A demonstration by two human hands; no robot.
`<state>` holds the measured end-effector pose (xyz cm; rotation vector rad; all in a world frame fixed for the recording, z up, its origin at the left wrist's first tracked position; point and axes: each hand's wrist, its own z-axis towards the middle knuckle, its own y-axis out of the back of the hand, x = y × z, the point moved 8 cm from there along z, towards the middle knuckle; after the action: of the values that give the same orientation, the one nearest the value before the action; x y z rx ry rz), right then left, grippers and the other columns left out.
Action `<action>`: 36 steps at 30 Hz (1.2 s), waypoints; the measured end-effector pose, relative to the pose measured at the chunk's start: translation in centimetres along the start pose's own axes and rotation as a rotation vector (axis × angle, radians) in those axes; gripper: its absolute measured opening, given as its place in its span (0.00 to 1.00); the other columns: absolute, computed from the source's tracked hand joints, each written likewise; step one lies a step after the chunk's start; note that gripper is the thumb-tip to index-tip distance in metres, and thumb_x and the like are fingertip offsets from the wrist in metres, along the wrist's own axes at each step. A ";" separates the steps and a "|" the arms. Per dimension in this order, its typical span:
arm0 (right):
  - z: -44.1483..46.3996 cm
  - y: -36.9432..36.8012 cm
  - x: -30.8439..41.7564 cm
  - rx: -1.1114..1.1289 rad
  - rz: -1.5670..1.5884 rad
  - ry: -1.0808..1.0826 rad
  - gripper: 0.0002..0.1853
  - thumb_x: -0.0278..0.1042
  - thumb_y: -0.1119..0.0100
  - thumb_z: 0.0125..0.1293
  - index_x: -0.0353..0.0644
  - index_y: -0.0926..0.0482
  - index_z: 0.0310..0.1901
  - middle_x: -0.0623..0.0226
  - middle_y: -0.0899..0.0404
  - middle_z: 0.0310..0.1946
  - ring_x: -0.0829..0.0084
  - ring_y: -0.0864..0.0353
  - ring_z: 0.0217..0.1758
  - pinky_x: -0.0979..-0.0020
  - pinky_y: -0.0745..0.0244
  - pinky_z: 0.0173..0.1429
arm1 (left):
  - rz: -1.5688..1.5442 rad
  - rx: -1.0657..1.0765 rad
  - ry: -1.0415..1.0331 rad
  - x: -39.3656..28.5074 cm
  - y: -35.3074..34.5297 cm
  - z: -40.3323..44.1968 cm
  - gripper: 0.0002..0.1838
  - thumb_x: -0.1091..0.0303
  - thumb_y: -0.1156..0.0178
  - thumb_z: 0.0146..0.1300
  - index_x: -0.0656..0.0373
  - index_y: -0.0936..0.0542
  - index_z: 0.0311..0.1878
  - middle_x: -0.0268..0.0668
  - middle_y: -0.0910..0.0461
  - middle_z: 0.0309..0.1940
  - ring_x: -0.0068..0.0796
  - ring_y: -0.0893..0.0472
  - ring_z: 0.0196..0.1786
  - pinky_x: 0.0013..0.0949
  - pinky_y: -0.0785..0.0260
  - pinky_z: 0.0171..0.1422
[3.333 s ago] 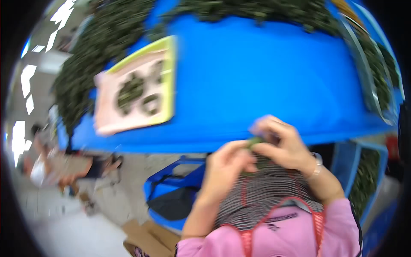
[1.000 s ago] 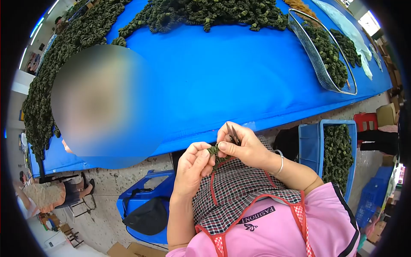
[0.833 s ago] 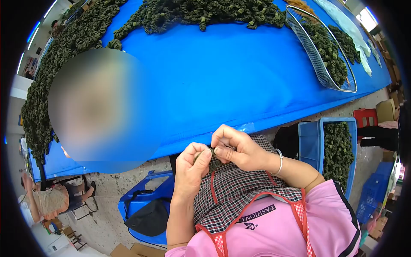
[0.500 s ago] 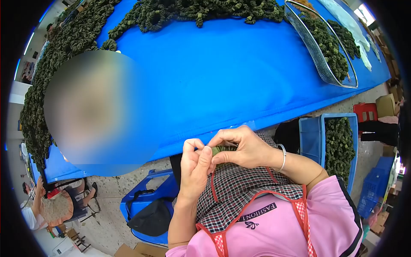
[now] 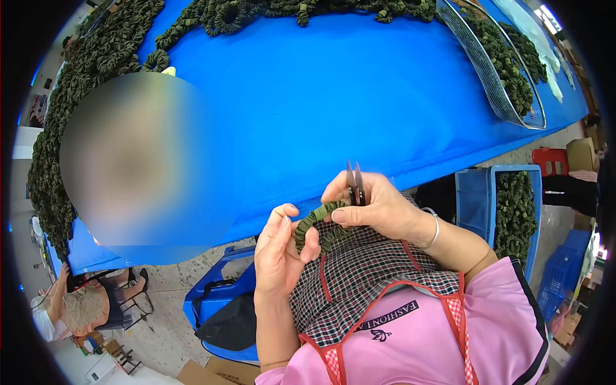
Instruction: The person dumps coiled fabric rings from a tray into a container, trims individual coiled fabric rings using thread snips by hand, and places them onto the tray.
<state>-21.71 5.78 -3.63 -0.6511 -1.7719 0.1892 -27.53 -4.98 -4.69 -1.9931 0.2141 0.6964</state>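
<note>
A dark green fabric scrunchie (image 5: pixel 314 221) is held between my two hands above the checked apron, its ring shape showing. My left hand (image 5: pixel 277 252) is closed on its left side, with thumb and fingers around the gathered cloth. My right hand (image 5: pixel 378 208) pinches the upper right part between thumb and fingers. A pair of small thread snips (image 5: pixel 356 184) is tucked in that same hand, blades pointing up and apart.
A blue-covered table (image 5: pixel 308 109) lies ahead, with heaps of green scrunchies (image 5: pixel 96 58) along its far and left sides. A wire basket (image 5: pixel 487 70) of scrunchies stands at right. Below is a blue crate (image 5: pixel 475 199) holding more. A blue stool (image 5: pixel 234 321) carries a black bag. Another person (image 5: pixel 83 308) sits at left.
The scrunchie has come into view as an open ring, where my fingers covered most of it before. My hands have moved slightly apart, and the snips in my right hand now show.
</note>
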 end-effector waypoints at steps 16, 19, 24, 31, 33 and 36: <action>0.3 0.9 0.6 0.002 -0.203 0.112 0.10 0.29 0.39 0.55 0.38 0.25 0.39 0.73 0.25 0.29 0.85 0.29 0.32 0.80 0.33 0.38 | 0.201 -0.053 -0.041 0.5 0.1 0.9 0.08 0.66 0.54 0.66 0.59 0.34 0.44 0.36 0.28 0.25 0.18 0.34 0.20 0.24 0.38 0.27; -0.3 1.6 0.9 0.047 -0.162 0.060 0.10 0.29 0.38 0.55 0.39 0.25 0.38 0.74 0.26 0.28 0.86 0.30 0.30 0.81 0.34 0.35 | 0.059 -0.079 -0.073 -0.8 0.0 0.6 0.08 0.67 0.49 0.63 0.60 0.33 0.42 0.26 0.37 0.16 0.13 0.43 0.16 0.23 0.45 0.24; -0.7 0.7 1.7 0.142 -0.235 0.062 0.07 0.29 0.39 0.55 0.38 0.25 0.35 0.75 0.27 0.25 0.86 0.32 0.28 0.81 0.35 0.33 | 0.362 -0.090 0.133 0.5 -1.2 0.8 0.21 0.61 0.45 0.61 0.66 0.31 0.52 0.21 0.39 0.15 0.09 0.43 0.17 0.19 0.49 0.22; -1.6 0.9 1.7 0.060 -0.434 0.139 0.09 0.26 0.40 0.54 0.35 0.31 0.30 0.64 0.27 0.23 0.78 0.29 0.28 0.74 0.33 0.33 | 0.863 -0.176 -0.034 0.6 -1.8 0.2 0.13 0.71 0.40 0.57 0.66 0.22 0.44 0.34 0.20 0.31 0.16 0.24 0.32 0.19 0.34 0.35; -2.2 1.1 3.1 0.031 -0.497 0.224 0.09 0.25 0.40 0.54 0.35 0.32 0.30 0.63 0.27 0.23 0.78 0.29 0.27 0.73 0.33 0.31 | 1.028 -0.152 -0.191 -0.3 -2.7 -0.5 0.12 0.72 0.40 0.56 0.65 0.21 0.43 0.35 0.19 0.30 0.16 0.24 0.30 0.19 0.34 0.34; -2.9 1.5 3.3 0.000 -0.410 0.267 0.08 0.22 0.41 0.54 0.37 0.32 0.32 0.68 0.27 0.23 0.81 0.30 0.26 0.77 0.35 0.29 | 1.105 -0.160 -0.314 -1.0 -3.1 -1.2 0.10 0.72 0.38 0.54 0.64 0.20 0.39 0.33 0.21 0.22 0.13 0.28 0.23 0.18 0.37 0.28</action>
<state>-19.09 8.18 -0.67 -0.2853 -1.6062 -0.1718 -26.59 -4.58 -1.32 -1.7637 1.1332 1.7316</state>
